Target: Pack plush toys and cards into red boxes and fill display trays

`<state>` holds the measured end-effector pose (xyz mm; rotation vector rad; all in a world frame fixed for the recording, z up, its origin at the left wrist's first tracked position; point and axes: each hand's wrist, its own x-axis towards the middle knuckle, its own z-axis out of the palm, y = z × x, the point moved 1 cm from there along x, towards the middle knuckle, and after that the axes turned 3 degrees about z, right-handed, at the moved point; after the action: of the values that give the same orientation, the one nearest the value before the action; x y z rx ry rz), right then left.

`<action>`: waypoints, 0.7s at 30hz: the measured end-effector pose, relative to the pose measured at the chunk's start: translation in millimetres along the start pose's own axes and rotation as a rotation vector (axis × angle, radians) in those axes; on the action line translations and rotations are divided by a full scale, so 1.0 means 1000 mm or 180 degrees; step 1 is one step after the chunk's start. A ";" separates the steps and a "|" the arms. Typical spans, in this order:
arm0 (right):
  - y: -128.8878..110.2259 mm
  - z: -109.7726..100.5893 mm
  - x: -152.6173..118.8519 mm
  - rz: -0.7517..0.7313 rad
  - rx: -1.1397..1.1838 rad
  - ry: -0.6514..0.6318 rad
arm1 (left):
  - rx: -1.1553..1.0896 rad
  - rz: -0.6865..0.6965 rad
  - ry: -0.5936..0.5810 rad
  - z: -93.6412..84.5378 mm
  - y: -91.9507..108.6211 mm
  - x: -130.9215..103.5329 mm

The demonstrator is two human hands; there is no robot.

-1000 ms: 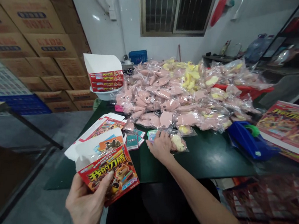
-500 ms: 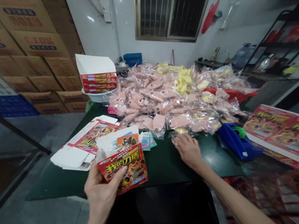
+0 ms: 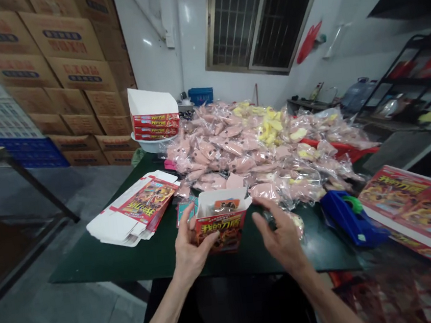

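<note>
My left hand [image 3: 193, 243] grips a small red printed box [image 3: 222, 230] above the near edge of the table. The box stands with its white top flap up, and an orange picture card [image 3: 227, 205] shows inside its mouth. Close to the box's right side is my right hand [image 3: 280, 231], thumb and forefinger apart near a side flap. A clear-bagged piece [image 3: 297, 223] shows past its outer edge, seemingly held in the other fingers, which are hidden. Teal cards [image 3: 183, 213] lie partly behind my left hand.
Bagged pink and yellow pieces [image 3: 233, 152] heap across the back of the green table [image 3: 152, 258]. Flattened boxes [image 3: 143, 207] lie left, a blue tape dispenser [image 3: 355, 224] right. Red printed cartons [image 3: 416, 202] stand farther right. An open display box [image 3: 155, 119] sits back left.
My right hand has drawn back from the heap toward the box, and a bagged piece has come along with it. My left hand has brought the box rightward and turned it more upright.
</note>
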<state>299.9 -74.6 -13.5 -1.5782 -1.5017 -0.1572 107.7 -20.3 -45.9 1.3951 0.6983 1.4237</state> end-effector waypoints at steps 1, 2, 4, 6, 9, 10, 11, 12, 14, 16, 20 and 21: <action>-0.013 0.007 -0.004 0.0068 0.0448 0.0107 | 0.0065 0.0193 0.0075 0.001 0.001 -0.001; -0.023 0.014 -0.007 0.0186 0.0832 0.0195 | 0.0170 0.0449 0.0185 0.002 0.003 -0.002; -0.033 0.030 -0.010 0.0431 0.1460 0.0340 | 0.0447 0.0990 0.0419 0.002 0.005 -0.004; -0.033 0.041 -0.012 0.0528 0.1865 0.0314 | 0.0717 0.1381 0.0620 0.001 0.002 -0.006; -0.029 0.047 -0.015 0.0327 0.1897 0.0202 | 0.1010 0.1571 0.0771 -0.002 -0.006 -0.008; -0.028 0.046 -0.017 0.0192 0.1797 0.0227 | 0.1062 0.1622 0.0784 -0.002 -0.008 -0.009; -0.028 0.043 -0.018 0.0034 0.1673 0.0273 | 0.1108 0.1693 0.0783 -0.003 -0.009 -0.010; -0.030 0.039 -0.020 -0.0127 0.1546 0.0317 | 0.1151 0.1779 0.0785 -0.003 -0.009 -0.012; -0.036 0.030 -0.022 -0.0417 0.1363 0.0385 | 0.1254 0.1959 0.0804 -0.004 -0.005 -0.015; -0.043 0.021 -0.021 -0.0604 0.1320 0.0466 | 0.1347 0.2148 0.0871 -0.006 0.000 -0.017; -0.043 0.020 -0.013 -0.0698 0.1160 0.0518 | 0.1393 0.2049 0.0799 -0.010 0.004 -0.012; -0.039 0.023 -0.011 -0.0652 0.1130 0.0448 | 0.1356 0.1911 0.0675 -0.011 0.004 -0.009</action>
<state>253.7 -74.0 -13.7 -1.1103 -1.4850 -0.1079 94.8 -27.0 -47.6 1.9093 0.7859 1.9929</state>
